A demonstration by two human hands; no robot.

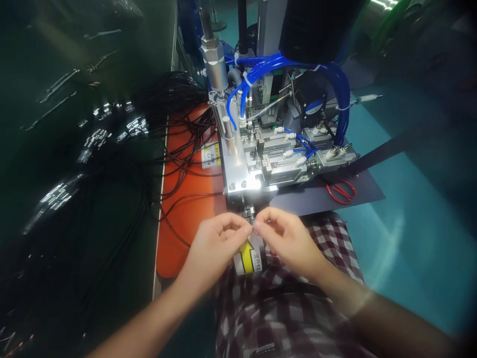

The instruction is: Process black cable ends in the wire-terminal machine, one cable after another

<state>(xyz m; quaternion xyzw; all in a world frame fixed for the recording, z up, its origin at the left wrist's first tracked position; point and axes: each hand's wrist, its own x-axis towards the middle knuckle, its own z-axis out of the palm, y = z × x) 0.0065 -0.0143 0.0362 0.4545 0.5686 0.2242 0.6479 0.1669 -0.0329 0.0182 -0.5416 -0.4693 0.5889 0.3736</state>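
Observation:
My left hand (223, 236) and my right hand (285, 236) meet at the near end of a metal bench machine (238, 171). Thumb and forefinger of each are pinched together, the tips almost touching. Whatever lies between them is too small to make out. Just beyond the fingertips sits a small dark metal fitting (249, 214) at the machine's front. Below the hands shows a white label with a yellow arrow (246, 258). Blue air tubes (268, 64) arch over the machine's cylinders and slides.
Many black cables (182, 149) run across an orange-red surface (179, 209) on the left. Red-handled scissors (343, 191) lie on a dark sheet (298, 199) at the right. Shiny metal-tipped bundles (61, 194) lie far left. A green-rimmed spool (391, 20) stands upper right.

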